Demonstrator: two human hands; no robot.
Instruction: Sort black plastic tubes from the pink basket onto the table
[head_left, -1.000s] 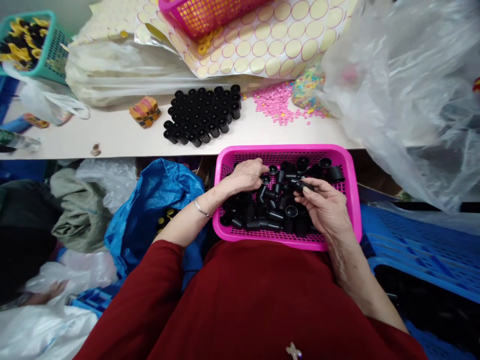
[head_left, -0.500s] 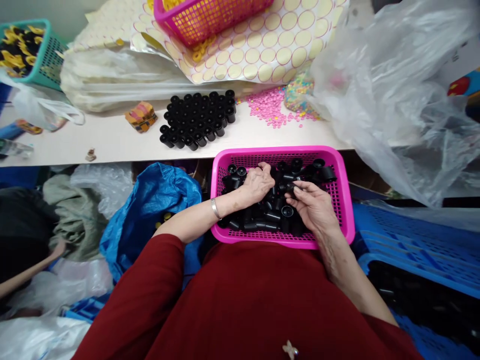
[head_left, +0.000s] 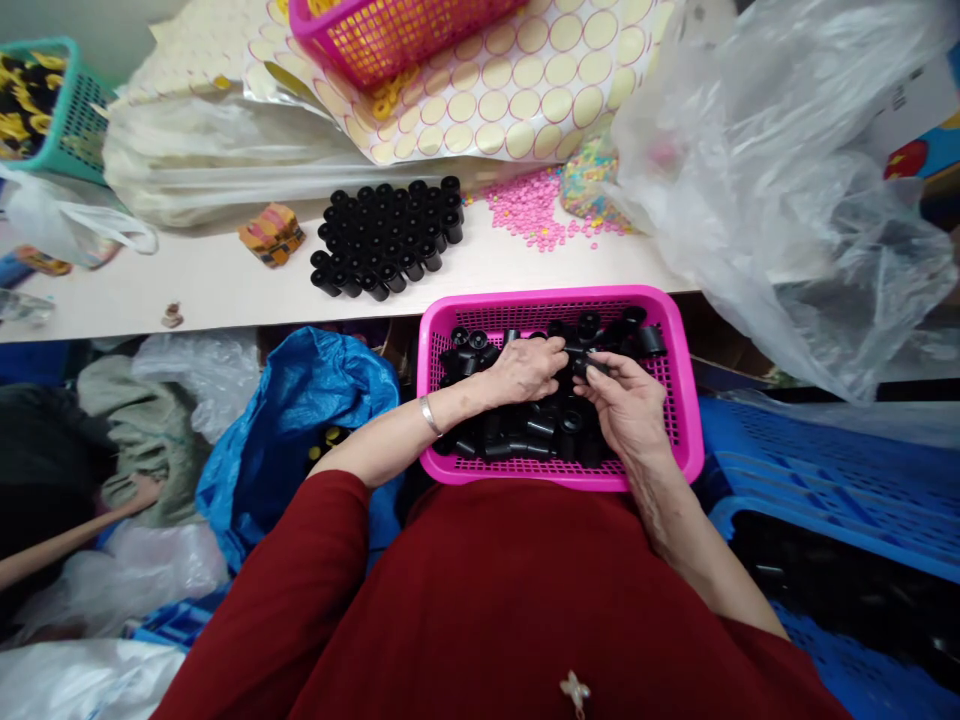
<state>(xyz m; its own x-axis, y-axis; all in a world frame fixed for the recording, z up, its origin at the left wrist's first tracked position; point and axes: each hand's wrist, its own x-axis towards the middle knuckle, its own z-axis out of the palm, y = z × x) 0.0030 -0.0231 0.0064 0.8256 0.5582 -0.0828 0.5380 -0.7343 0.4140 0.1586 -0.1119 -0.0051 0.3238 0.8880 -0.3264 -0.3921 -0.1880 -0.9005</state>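
Pinching a black tube (head_left: 583, 364) between thumb and fingertips, your right hand (head_left: 626, 405) sits over the middle of the pink basket (head_left: 559, 298) on your lap. Your left hand (head_left: 525, 370) is just beside it, fingers curled down and touching the same tube from the other side. From this angle you cannot tell whether the left hand truly grips it or only rests on the pile. A silver bracelet (head_left: 428, 415) circles your left wrist, which crosses the basket's left rim.

Loose black tubes (head_left: 525, 430) fill the basket, most lying on their sides and some mouth up along the far wall.

Beyond the basket runs the table (head_left: 225, 285). On it, a tight block of upright tubes (head_left: 386, 235) stands near the front edge, with pink beads (head_left: 529, 205) scattered to its right. A sheet of round stickers (head_left: 525, 90) lies behind them under a second pink basket (head_left: 390, 35). A clear bag (head_left: 787, 180) spills over the table's right end. A blue bag (head_left: 300, 420) sits below the table by your left arm, and another person's hand (head_left: 142, 492) shows at the far left.
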